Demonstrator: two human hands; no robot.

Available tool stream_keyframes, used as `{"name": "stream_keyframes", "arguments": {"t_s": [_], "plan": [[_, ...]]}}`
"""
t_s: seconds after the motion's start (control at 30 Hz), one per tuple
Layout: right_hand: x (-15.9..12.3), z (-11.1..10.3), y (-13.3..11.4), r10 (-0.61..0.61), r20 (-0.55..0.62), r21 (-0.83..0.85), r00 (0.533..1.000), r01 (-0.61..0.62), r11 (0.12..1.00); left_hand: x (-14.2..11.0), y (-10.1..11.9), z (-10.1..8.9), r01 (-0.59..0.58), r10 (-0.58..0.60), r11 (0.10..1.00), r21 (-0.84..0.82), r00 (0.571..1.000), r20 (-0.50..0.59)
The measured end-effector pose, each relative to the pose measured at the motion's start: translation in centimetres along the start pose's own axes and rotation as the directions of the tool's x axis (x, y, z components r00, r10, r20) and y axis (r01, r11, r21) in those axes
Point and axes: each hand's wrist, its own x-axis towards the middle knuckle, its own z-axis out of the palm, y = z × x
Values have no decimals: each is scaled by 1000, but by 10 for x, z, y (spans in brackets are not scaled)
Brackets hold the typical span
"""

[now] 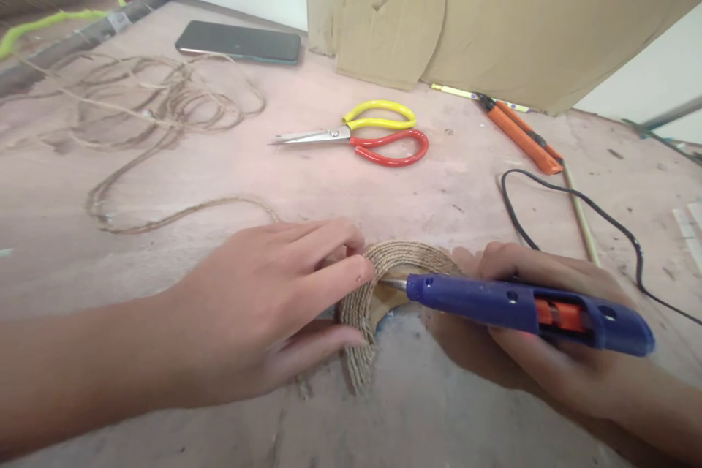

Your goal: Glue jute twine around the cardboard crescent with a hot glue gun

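Note:
My left hand (268,307) presses its fingers against a curved arch wrapped in jute twine (365,311) that lies on the wooden board (219,183). My right hand (542,336) is closed round a blue glue gun (526,307) with an orange trigger. The gun's metal tip points left at the inner edge of the twine arch, close to my left fingertips. A strand of twine runs from the arch up to a loose coil of twine (164,99) at the upper left.
Scissors (365,135) with yellow and red handles lie beyond the arch. An orange utility knife (521,133), a thin wooden stick (581,219) and the gun's black cord (575,201) are at right. A phone (240,42) and cardboard sheets (493,14) stand at the back.

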Motion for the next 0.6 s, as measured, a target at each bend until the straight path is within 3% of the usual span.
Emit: {"name": "stream_keyframes", "arguments": {"t_s": [0.37,0.5,0.6], "plan": [[-7,-26,7,77,20,-142,997,-73,987,0,1,-4,0,0,999,43,1000,12],[-8,-32,-2,127,-16,-243,992,-127,962,1,1,-3,-2,1,999,40,1000,17],[-4,-31,-15,91,-54,-323,994,-104,941,1,0,-2,-5,5,1000,27,1000,13]]}}
